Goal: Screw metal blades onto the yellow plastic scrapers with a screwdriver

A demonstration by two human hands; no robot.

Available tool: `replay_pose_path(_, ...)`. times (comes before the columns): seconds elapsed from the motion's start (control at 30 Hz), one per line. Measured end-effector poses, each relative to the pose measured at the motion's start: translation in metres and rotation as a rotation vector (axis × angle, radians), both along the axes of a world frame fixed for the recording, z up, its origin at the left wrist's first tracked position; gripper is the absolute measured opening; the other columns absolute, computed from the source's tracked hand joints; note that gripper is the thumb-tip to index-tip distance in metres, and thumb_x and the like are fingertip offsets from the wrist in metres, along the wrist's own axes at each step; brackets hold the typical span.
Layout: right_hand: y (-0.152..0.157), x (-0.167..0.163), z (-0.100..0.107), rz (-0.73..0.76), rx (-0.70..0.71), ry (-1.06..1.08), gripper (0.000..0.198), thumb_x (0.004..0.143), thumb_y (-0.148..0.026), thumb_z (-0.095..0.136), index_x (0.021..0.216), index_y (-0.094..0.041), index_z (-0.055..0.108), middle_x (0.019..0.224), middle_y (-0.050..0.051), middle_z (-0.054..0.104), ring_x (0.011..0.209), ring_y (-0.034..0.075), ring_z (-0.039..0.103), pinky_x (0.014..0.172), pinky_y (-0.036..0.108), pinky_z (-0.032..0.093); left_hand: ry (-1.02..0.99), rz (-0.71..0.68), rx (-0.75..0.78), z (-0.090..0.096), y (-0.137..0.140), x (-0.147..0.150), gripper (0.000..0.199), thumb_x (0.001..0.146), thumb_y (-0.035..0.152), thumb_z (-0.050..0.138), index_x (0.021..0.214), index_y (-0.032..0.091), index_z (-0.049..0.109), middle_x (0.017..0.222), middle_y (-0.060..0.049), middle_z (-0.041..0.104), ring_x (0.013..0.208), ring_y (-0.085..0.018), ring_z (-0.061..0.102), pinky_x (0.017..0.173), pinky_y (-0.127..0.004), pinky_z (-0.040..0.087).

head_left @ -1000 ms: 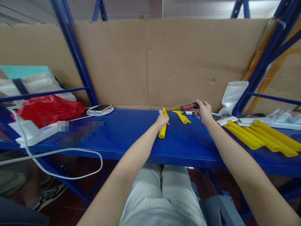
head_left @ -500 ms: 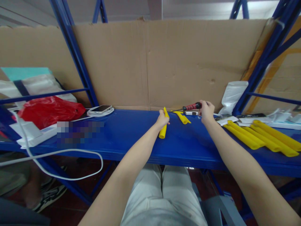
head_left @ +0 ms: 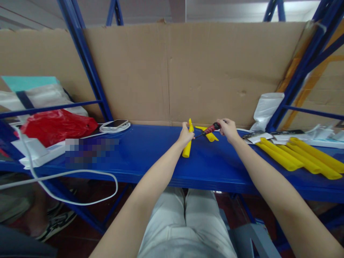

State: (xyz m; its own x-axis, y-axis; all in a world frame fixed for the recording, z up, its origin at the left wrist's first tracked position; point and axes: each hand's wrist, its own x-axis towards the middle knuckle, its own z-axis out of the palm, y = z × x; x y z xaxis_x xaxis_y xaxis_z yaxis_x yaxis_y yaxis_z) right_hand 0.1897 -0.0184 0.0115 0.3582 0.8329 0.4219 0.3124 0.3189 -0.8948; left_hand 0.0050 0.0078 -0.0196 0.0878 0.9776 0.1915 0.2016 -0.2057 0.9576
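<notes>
My left hand [head_left: 186,135] is closed round a yellow tube [head_left: 186,150], which stands out above and below the fingers over the blue tabletop [head_left: 156,154]. In my right hand [head_left: 228,129] is the red and black handle of a screwdriver [head_left: 212,128]. Its dark shaft points left, and the tip is at the fingers of my left hand beside the tube; whether it touches the tube I cannot tell. Partly behind the screwdriver lies a cut yellow piece [head_left: 211,137] on the table.
Several yellow tubes [head_left: 279,154] lie side by side at the right. A phone [head_left: 116,124] rests on a coiled white cable at the left, near a red plastic bag [head_left: 59,125]. Cardboard [head_left: 129,79] walls off the back, between blue posts. Another person's shoe [head_left: 57,225] shows below left.
My right hand has moved left with the screwdriver, bringing its tip down to the tube in my left hand. The left hand and tube have barely shifted.
</notes>
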Motion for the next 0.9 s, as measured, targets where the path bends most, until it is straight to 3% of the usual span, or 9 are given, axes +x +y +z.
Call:
replay_pose_path(0.2, -0.008, 0.003, -0.004, 0.39, -0.226, -0.254, 0.03, 0.069, -0.038, 0.08, 0.074, -0.017, 0.06, 0.047, -0.006, 0.051, 0.037, 0.007, 0.042, 0.036, 0.019, 0.032, -0.062, -0.037, 0.056, 0.005, -0.002, 0.002, 0.059, 0.075, -0.005, 0.053, 0.122, 0.026, 0.034, 0.093, 0.001, 0.061, 0.055, -0.004, 0.055, 0.058, -0.018, 0.047)
replay_pose_path(0.37, -0.001, -0.003, -0.018, 0.546, -0.233, -0.553, 0.025, 0.063, -0.029, 0.081, 0.073, -0.017, 0.061, 0.061, -0.002, 0.06, 0.054, 0.01, 0.052, 0.052, 0.022, 0.04, -0.075, -0.086, 0.053, 0.012, -0.011, 0.003, 0.058, 0.074, -0.006, 0.054, 0.12, 0.026, 0.039, 0.091, 0.002, 0.06, 0.053, -0.004, 0.054, 0.058, -0.019, 0.048)
replay_pose_path(0.63, 0.003, -0.022, -0.024, 0.46, -0.123, -0.858, 0.013, 0.072, -0.026, 0.073, 0.073, -0.018, 0.063, 0.07, 0.001, 0.063, 0.062, 0.014, 0.055, 0.064, 0.028, 0.043, -0.081, -0.181, 0.104, 0.009, -0.013, 0.003, 0.057, 0.069, -0.007, 0.057, 0.116, 0.023, 0.046, 0.088, 0.001, 0.059, 0.051, -0.004, 0.052, 0.057, -0.018, 0.047)
replay_pose_path(0.8, 0.007, -0.017, -0.017, 0.242, 0.124, -0.659, 0.017, 0.083, -0.034, 0.059, 0.081, -0.018, 0.064, 0.08, 0.005, 0.068, 0.065, 0.016, 0.058, 0.065, 0.03, 0.046, -0.078, -0.297, 0.117, 0.007, -0.014, 0.002, 0.057, 0.066, -0.005, 0.059, 0.114, 0.024, 0.048, 0.088, 0.003, 0.058, 0.051, -0.004, 0.052, 0.055, -0.018, 0.048)
replay_pose_path(0.9, 0.011, -0.013, -0.017, 0.22, 0.198, -0.504, 0.018, 0.083, -0.037, 0.058, 0.083, -0.019, 0.06, 0.079, 0.005, 0.066, 0.063, 0.016, 0.057, 0.062, 0.03, 0.048, -0.088, -0.347, 0.109, 0.007, -0.014, 0.002, 0.057, 0.064, -0.006, 0.058, 0.112, 0.022, 0.049, 0.088, 0.002, 0.059, 0.053, -0.005, 0.054, 0.057, -0.02, 0.049)
